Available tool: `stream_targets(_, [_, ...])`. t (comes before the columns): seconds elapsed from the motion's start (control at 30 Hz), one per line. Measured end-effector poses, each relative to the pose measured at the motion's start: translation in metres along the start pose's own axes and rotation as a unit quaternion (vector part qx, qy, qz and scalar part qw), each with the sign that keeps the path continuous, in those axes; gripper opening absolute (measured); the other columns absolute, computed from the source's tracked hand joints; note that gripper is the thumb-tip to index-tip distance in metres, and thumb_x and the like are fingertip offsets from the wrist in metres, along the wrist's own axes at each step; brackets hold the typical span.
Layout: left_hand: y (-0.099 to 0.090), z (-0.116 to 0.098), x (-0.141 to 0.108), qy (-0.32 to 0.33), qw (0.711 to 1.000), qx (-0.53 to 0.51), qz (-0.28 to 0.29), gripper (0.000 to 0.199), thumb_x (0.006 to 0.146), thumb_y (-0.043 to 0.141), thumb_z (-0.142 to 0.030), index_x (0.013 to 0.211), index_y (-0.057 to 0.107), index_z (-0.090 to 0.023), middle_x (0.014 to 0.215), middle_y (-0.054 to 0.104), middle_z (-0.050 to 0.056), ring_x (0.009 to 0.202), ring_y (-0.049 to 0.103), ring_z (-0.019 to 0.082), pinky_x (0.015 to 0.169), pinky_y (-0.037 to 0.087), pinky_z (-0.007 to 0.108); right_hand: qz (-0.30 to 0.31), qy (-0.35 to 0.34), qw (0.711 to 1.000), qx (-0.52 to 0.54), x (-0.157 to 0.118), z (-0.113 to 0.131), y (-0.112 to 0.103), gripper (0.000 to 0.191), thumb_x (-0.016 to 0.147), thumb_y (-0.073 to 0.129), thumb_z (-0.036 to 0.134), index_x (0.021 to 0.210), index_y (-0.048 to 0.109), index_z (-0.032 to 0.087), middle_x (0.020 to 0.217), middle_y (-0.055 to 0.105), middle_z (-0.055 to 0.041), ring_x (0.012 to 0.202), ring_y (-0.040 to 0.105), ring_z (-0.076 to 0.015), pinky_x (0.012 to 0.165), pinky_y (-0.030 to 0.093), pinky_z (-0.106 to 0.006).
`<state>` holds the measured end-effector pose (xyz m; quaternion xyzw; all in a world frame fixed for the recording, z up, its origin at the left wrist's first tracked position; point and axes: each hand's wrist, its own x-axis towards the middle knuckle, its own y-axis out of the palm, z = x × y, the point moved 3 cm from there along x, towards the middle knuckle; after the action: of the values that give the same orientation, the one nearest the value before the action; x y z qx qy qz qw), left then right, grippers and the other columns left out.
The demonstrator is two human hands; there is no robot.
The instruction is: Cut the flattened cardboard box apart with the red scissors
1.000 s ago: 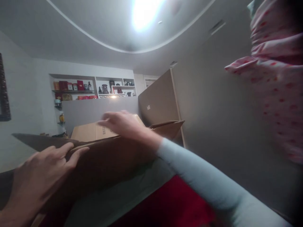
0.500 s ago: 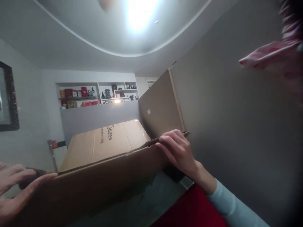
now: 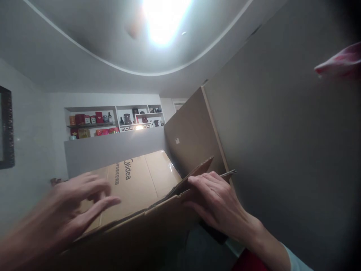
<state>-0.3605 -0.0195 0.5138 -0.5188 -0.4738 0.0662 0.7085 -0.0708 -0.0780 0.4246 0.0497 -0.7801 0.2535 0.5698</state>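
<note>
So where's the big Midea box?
In the head view, the Midea box is low, just left of centre, between the left hand and right hand, below the shelves.

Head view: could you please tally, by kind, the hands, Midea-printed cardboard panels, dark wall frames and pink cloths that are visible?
Hands: 2 (left hand, right hand)
Midea-printed cardboard panel: 1
Dark wall frame: 1
Pink cloth: 1
Total: 5
</note>
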Motion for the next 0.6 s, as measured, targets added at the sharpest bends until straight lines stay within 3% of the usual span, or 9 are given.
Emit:
stream_targets(0.1, [0.01,-0.046,0.035,0.045,0.991,-0.025,0.12,0.046,0.084,0.045,-0.065,0.084,0.065,-0.023,0.078,0.059,0.001,0.071,0.052,0.018,0.067,0.039,0.03,0.049,0.011,0.999,-0.01,0.006,0.002,-0.002,0.034,0.091,0.057,0.031,0.118,0.051,0.012,0.097,0.064,-0.0064,0.083,0.058,-0.0206,0.078,0.04,-0.037])
stream_targets(0.17, [0.016,-0.067,0.055,0.054,0.988,-0.08,0.117,0.045,0.082,0.047,-0.068,0.091,0.065,-0.027,0.076,0.06,-0.001,0.069,0.053,0.016,0.063,0.038,0.029,0.074,0.017,0.997,-0.013,0.01,0.003,-0.004,0.033,0.088,0.058,0.026,0.117,0.051,0.013,0.091,0.064,-0.0049,0.078,0.057,-0.0196,0.076,0.039,-0.035])
stream_targets(0.23, [0.029,-0.08,0.071,0.06,0.976,-0.13,0.166,0.048,0.081,0.05,-0.068,0.109,0.061,-0.031,0.089,0.065,-0.002,0.077,0.058,0.017,0.066,0.041,0.028,0.098,0.031,0.995,-0.013,0.015,0.002,-0.004,0.02,0.087,0.056,0.022,0.106,0.054,0.015,0.081,0.062,-0.0024,0.071,0.054,-0.0179,0.073,0.037,-0.034])
stream_targets(0.3, [0.042,-0.084,0.082,0.065,0.963,-0.139,0.221,0.047,0.084,0.047,-0.066,0.114,0.058,-0.031,0.095,0.065,-0.001,0.082,0.059,0.018,0.069,0.042,0.029,0.135,0.044,0.99,-0.003,0.021,0.0,-0.002,0.005,0.089,0.054,0.022,0.088,0.054,0.018,0.076,0.059,-0.0006,0.07,0.052,-0.0166,0.072,0.036,-0.033])
stream_targets(0.37, [0.05,-0.085,0.087,0.087,0.951,-0.129,0.265,0.043,0.088,0.04,-0.06,0.105,0.06,-0.026,0.09,0.065,0.0,0.077,0.059,0.017,0.065,0.041,0.029,0.179,0.051,0.982,0.019,0.028,0.0,0.0,0.014,0.091,0.052,0.021,0.077,0.051,0.018,0.075,0.059,0.0011,0.07,0.051,-0.0151,0.075,0.035,-0.033])
stream_targets(0.43, [0.053,-0.087,0.09,0.12,0.947,-0.107,0.279,0.039,0.09,0.037,-0.053,0.095,0.061,-0.023,0.081,0.064,0.001,0.071,0.058,0.017,0.06,0.04,0.029,0.211,0.056,0.975,0.04,0.037,0.002,0.002,0.014,0.089,0.054,0.018,0.075,0.052,0.018,0.077,0.061,0.0026,0.073,0.053,-0.0142,0.078,0.035,-0.033])
stream_targets(0.6, [0.051,-0.091,0.093,0.191,0.955,-0.039,0.222,0.014,0.085,0.04,-0.031,0.082,0.047,-0.019,0.072,0.055,0.001,0.063,0.052,0.015,0.057,0.038,0.027,0.251,0.073,0.965,0.028,0.053,0.006,0.012,0.012,0.078,0.069,0.018,0.072,0.059,0.018,0.076,0.065,0.0018,0.077,0.059,-0.0164,0.079,0.039,-0.031])
